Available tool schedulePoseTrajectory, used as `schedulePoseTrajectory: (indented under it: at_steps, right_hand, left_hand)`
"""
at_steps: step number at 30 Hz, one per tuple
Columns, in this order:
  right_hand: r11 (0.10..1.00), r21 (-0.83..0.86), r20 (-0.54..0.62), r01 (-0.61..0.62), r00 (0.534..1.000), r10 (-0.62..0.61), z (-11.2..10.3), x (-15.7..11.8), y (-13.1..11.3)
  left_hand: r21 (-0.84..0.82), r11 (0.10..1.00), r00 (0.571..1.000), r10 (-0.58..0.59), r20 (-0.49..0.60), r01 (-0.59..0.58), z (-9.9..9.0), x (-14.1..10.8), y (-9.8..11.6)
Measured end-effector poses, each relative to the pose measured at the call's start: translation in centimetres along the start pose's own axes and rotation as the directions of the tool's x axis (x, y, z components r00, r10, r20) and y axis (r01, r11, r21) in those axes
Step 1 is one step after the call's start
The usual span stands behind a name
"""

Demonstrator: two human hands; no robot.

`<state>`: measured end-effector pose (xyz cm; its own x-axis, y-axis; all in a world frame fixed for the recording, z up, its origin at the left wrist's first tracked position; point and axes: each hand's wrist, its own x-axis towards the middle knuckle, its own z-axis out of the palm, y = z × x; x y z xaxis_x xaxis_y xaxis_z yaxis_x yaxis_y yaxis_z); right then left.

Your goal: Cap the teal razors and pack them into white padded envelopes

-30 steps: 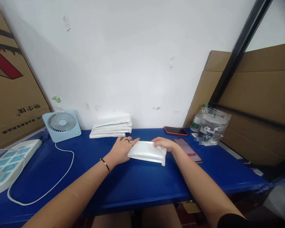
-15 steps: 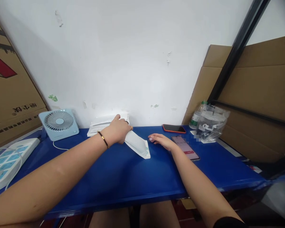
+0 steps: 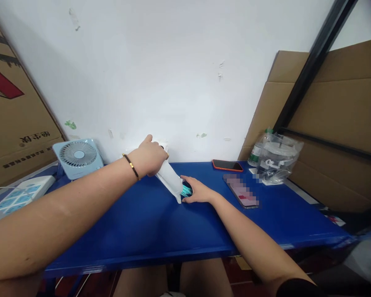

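Note:
My left hand (image 3: 153,156) is closed round the upper end of a white pouch (image 3: 170,179), which slants down to the right over the table. Something teal (image 3: 186,190), made of thin layered strips, sticks out of the pouch's lower end; its kind does not show. My right hand (image 3: 199,191) curls round this teal item at the pouch mouth, thumb below and fingers above. Behind my left hand, part of a white stack (image 3: 163,145) shows against the wall, mostly hidden.
On the blue table (image 3: 148,235), a blue fan (image 3: 78,159) and a white power strip (image 3: 21,196) stand at left. A red-edged phone (image 3: 227,166), a second phone (image 3: 241,192), a bottle (image 3: 256,152) and a clear plastic bag (image 3: 275,161) are at right. Cardboard (image 3: 336,136) walls the right side.
My left hand has raised and tilted the pouch more steeply. My right hand has moved left to the pouch's lower end, where the teal item now shows further out.

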<state>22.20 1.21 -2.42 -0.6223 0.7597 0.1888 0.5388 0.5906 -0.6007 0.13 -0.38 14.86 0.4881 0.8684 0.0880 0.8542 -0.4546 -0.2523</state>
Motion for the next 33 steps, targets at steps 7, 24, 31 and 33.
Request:
schedulePoseTrajectory:
  at_steps: [7,24,31,33]
  right_hand:
    - [0.999,-0.042,0.02,0.01,1.0,-0.009,-0.2,-0.2,-0.2]
    - [0.994,-0.109,0.024,0.0,1.0,0.002,0.2,-0.1,0.0]
    - [0.989,-0.145,0.046,0.029,0.999,-0.023,0.3,-0.2,-0.1]
    - [0.988,-0.152,0.055,0.026,0.998,-0.017,0.2,-0.2,-0.2]
  left_hand:
    - [0.08,0.996,1.0,0.023,0.004,-0.023,-0.1,-0.7,-1.7]
    - [0.218,0.972,0.996,-0.08,-0.043,0.088,-1.7,-2.2,-7.0]
    - [0.368,0.929,0.996,-0.007,-0.093,0.041,-4.9,-3.1,-5.2]
    - [0.408,0.912,0.997,-0.014,-0.074,0.043,-5.4,-3.2,-5.1]
